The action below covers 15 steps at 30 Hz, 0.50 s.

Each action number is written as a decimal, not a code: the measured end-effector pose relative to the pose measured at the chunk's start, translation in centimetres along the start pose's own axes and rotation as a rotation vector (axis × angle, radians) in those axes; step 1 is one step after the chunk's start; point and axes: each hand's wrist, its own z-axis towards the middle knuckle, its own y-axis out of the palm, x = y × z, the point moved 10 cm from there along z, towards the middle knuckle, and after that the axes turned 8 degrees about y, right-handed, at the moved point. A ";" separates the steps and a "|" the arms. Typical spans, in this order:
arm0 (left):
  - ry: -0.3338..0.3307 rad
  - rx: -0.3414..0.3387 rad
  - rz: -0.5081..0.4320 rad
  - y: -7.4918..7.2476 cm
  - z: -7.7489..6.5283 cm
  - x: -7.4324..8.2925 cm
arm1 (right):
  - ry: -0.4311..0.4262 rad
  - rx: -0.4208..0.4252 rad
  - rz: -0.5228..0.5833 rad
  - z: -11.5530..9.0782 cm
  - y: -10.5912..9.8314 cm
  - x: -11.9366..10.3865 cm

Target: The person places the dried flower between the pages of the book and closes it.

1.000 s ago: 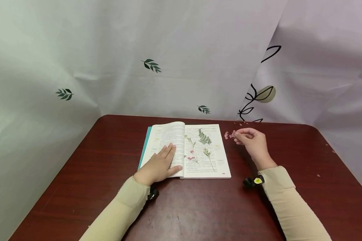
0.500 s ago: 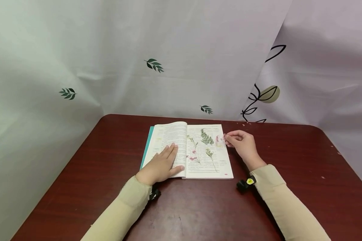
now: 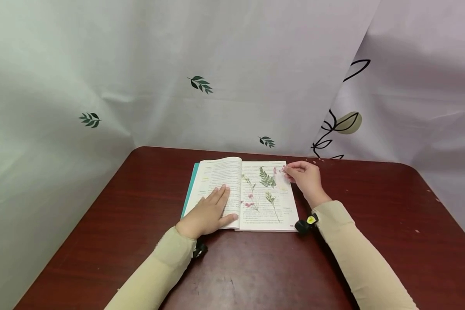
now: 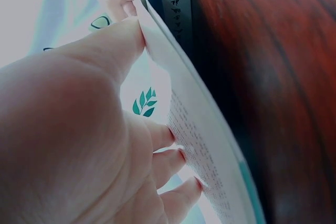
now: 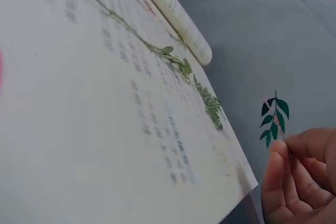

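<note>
An open book [image 3: 269,221] lies on the table, with its left-hand pages curving up toward the spine. My left hand [image 3: 205,215] rests with spread, straight fingers on the left page; its fingertips press the paper in the left wrist view. Between thumb and fingers, my right hand [image 3: 307,178] pinches a pink flower sprig [image 3: 277,170] over the upper right corner of the right page. On that page lie a green fern-like leaf [image 3: 267,177], a thin sprig [image 3: 250,183], a long-stemmed green sprig [image 3: 271,199] and a pink flower [image 3: 249,205].
The dark red wooden table [image 3: 271,267] extends around the book. Small pale petals [image 3: 314,161] are scattered near its back edge and at the right. Behind the table hangs a white cloth [image 3: 232,64] printed with leaves.
My right hand has moved left with the pink flower sprig, from beside the book to over the right page's upper corner. The left hand stays on the left page.
</note>
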 end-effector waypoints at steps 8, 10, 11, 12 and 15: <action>-0.004 -0.001 -0.002 0.1 0.1 -0.1 | -0.004 0.020 -0.058 1.0 1.0 0.0; -0.002 0.003 -0.001 0.2 0.1 -0.2 | 0.005 0.030 -0.056 1.1 1.1 0.0; -0.001 0.004 0.001 0.2 0.1 -0.2 | 0.010 0.036 -0.053 1.2 1.1 0.1; 0.001 0.005 0.003 0.2 0.1 -0.2 | 0.015 0.040 -0.049 1.2 1.1 0.1; 0.004 0.008 0.007 0.3 0.2 -0.3 | 0.019 0.056 -0.043 1.3 1.1 0.1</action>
